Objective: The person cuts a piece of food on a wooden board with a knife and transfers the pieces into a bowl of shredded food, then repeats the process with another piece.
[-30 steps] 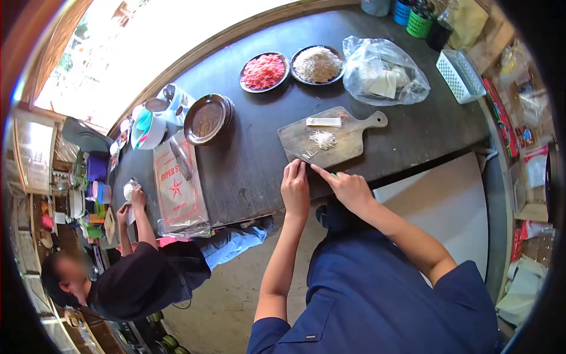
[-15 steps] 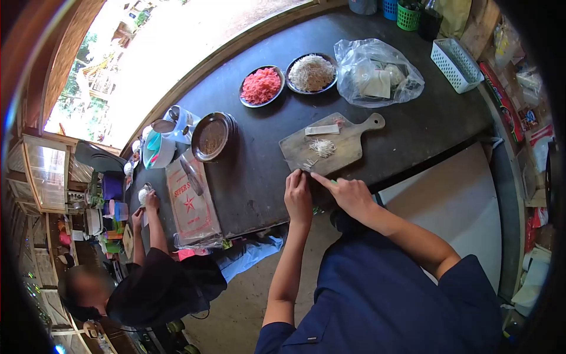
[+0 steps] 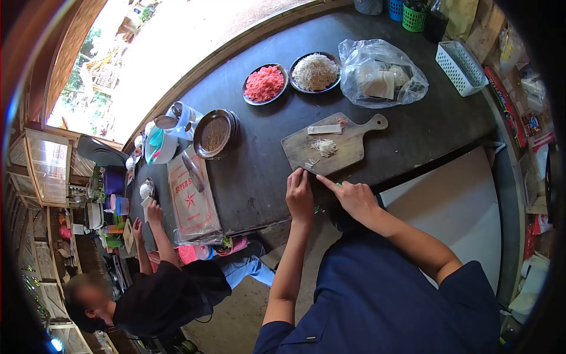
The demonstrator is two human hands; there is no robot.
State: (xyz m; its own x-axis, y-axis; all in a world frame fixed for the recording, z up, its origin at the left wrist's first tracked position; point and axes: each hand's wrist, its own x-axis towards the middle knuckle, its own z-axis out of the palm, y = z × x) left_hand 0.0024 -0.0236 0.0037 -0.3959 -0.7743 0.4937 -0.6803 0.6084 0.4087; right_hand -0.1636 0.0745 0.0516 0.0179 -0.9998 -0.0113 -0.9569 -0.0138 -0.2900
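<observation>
At the near edge of the wooden cutting board point(image 3: 352, 150), my left hand point(image 3: 299, 194) has its fingers pinched together, and what they hold is hidden. My right hand point(image 3: 355, 199) is closed around a green-handled knife point(image 3: 338, 185), index finger stretched forward towards my left fingertips; its blade hardly shows. On the board lie a small heap of thin pale strips point(image 3: 323, 147), a few loose strips point(image 3: 311, 162) nearer my left hand, and a flat pale slab point(image 3: 324, 129) behind the heap.
Behind the board are a plate of pink shreds point(image 3: 264, 84), a plate of white shreds point(image 3: 316, 72) and a clear plastic bag point(image 3: 407, 88). Stacked brown plates point(image 3: 213, 134) and a larger knife point(image 3: 193, 172) on a printed sheet point(image 3: 191, 206) lie left. A co-worker point(image 3: 168, 289) stands left.
The co-worker's hands have drawn back from the small plate, one now holding a white piece beside it, and their body has shifted. My hands stay at the board's edge; the view shifts slightly.
</observation>
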